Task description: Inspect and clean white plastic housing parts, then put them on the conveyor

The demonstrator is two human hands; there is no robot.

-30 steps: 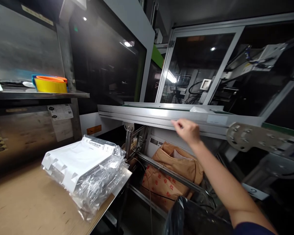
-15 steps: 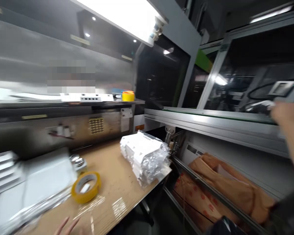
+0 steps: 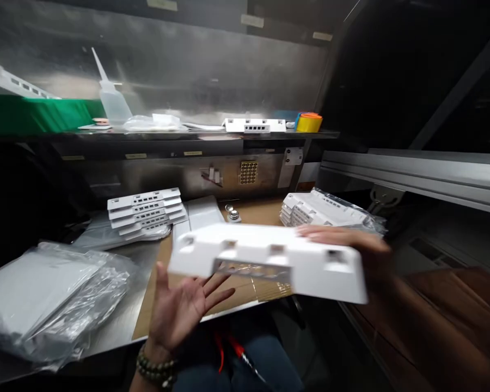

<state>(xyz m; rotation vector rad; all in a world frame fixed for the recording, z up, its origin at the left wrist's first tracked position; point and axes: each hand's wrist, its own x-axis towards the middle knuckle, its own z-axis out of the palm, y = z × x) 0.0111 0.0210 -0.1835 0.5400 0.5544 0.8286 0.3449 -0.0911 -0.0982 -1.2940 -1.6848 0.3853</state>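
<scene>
Here the right hand [image 3: 347, 242] grips the right end of a long white plastic housing [image 3: 269, 258], its fingers [image 3: 322, 233] laid flat over the top face while the rest of the hand wraps behind and under the part, blurred with motion. The housing lies roughly level in front of the person, its long side facing the camera with a row of small notches along the top edge and a cut-out slot in its front wall. The left hand [image 3: 179, 305] is open, palm up and fingers spread, just beneath the left end of the housing; whether the fingertips touch its underside cannot be told. A bead bracelet [image 3: 155, 367] circles that wrist. Beyond the left hand, on the wooden worktop [image 3: 245, 291], sits a stack of white parts [image 3: 147, 209] of the same kind, and further out to the left of it lies a heap of clear plastic bags [image 3: 44, 296] on the metal surface. Just past the right hand rests another bundle of white parts in a clear bag [image 3: 326, 212]. Two small metal knobs [image 3: 232, 213] stand between the two stacks. Above and beyond both hands a shelf [image 3: 167, 136] carries a squeeze bottle [image 3: 112, 98], one more white part [image 3: 255, 125] and a roll of yellow tape [image 3: 309, 122]. To the right of the right hand runs a metal conveyor rail [image 3: 416, 171].
</scene>
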